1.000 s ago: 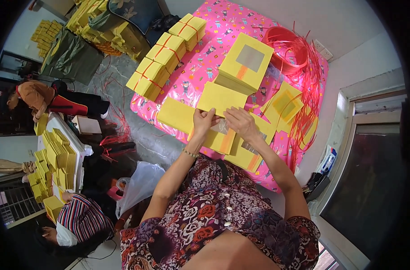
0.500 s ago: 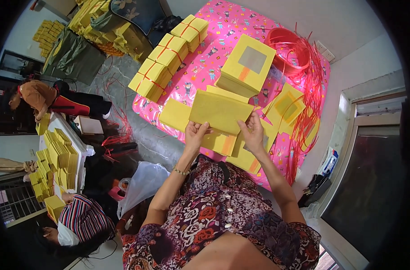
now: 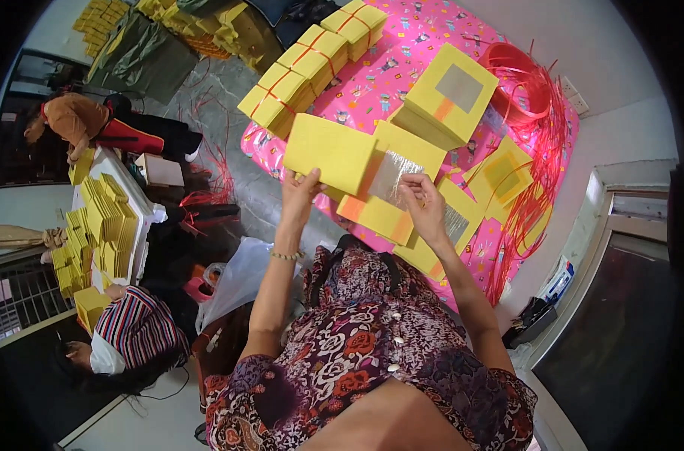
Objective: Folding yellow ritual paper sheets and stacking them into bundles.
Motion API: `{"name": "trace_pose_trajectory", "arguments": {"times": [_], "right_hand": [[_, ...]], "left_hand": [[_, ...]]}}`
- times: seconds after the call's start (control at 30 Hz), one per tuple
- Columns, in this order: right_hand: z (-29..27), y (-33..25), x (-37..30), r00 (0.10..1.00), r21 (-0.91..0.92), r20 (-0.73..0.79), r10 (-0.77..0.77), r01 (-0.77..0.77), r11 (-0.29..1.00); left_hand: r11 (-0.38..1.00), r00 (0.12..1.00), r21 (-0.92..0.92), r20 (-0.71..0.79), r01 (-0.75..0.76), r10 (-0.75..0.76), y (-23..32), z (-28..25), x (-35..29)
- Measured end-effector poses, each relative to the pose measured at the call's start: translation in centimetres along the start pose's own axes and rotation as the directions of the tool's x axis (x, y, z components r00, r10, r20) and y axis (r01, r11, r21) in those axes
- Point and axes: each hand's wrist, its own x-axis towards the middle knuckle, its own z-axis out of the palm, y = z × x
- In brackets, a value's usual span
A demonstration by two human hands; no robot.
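Observation:
My left hand (image 3: pixel 301 194) grips the lower edge of a plain yellow paper sheet (image 3: pixel 329 152), thumb on top; whether it is one sheet or several I cannot tell. Curled together, the fingers of my right hand (image 3: pixel 425 207) are over a yellow sheet with a silver foil patch (image 3: pixel 410 158), and nothing shows in them. Below that lies a yellow paper piece with orange bands (image 3: pixel 376 218). Just beyond is a tall stack of yellow paper (image 3: pixel 456 89) with a grey square and an orange patch on top.
Red-tied yellow bundles (image 3: pixel 306 60) line the pink patterned cover (image 3: pixel 402 34). Red plastic strips (image 3: pixel 541 173) hang down the right side, over loose yellow sheets (image 3: pixel 503 177). At left, two people sit by a white table (image 3: pixel 135 248) stacked with yellow paper.
The yellow sheet, held in both hands before, is now in my left hand alone and further left. My right hand has let go of it. A foil-patched sheet now shows between them.

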Motion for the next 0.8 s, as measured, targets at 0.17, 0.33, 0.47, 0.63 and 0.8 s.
{"name": "trace_pose_trajectory", "arguments": {"times": [0.17, 0.33, 0.47, 0.63, 0.8], "right_hand": [[-1.2, 0.5, -1.2, 0.999, -0.235, 0.017, 0.037, -0.032, 0.972], [-1.5, 1.8, -1.8, 0.999, -0.293, 0.037, 0.032, -0.019, 0.956], [-1.6, 2.1, -1.6, 0.998, -0.323, 0.053, 0.018, 0.001, 0.946], [-1.7, 1.7, -1.6, 0.997, -0.351, 0.061, 0.048, -0.024, 0.936], [-1.8, 1.5, -1.5, 0.996, -0.362, 0.071, 0.06, -0.03, 0.932]], "left_hand": [[0.999, 0.996, 0.044, -0.093, 0.016, -0.012, -1.3, -5.3, 2.4], [0.985, 0.993, 0.15, -0.091, 0.087, -0.074, -4.1, -6.4, 3.2], [0.97, 0.991, 0.224, -0.109, 0.095, -0.072, -6.0, -6.8, 3.9], [0.948, 0.989, 0.316, -0.148, 0.038, 0.01, -7.5, -7.3, 4.6], [0.918, 0.984, 0.39, -0.178, 0.063, 0.008, -8.3, -7.7, 5.3]]}}
